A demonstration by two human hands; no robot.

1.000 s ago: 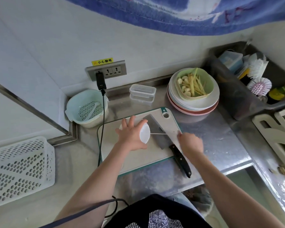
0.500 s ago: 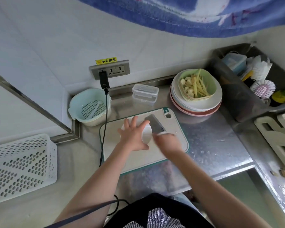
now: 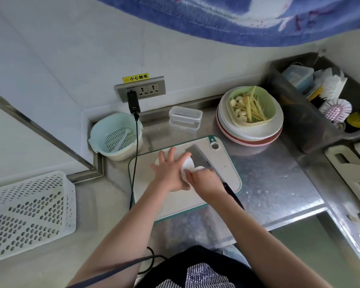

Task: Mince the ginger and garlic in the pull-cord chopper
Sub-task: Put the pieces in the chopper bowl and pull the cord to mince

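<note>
The white pull-cord chopper [image 3: 188,163] stands on the pale cutting board [image 3: 227,163], mostly hidden under my left hand [image 3: 170,171], which presses down on its lid with spread fingers. My right hand [image 3: 204,181] sits right beside the chopper, fingers curled round the white pull handle [image 3: 199,169]. No cord shows between handle and lid. A green bowl [image 3: 268,104] with garlic cloves [image 3: 238,109] and ginger strips [image 3: 252,109] rests on a stack of plates at the back right.
A cleaver [image 3: 197,154] lies on the board behind my hands, its black handle [image 3: 233,196] pointing toward me. A mint colander [image 3: 112,134], a clear lidded box [image 3: 185,115], a black cable [image 3: 134,163], a white perforated basket [image 3: 29,213] and a dark bin of brushes [image 3: 320,104] surround the board.
My right hand came back from the right, where it had the cord pulled out, to the chopper's side. The cord has retracted. My left hand stays on the lid.
</note>
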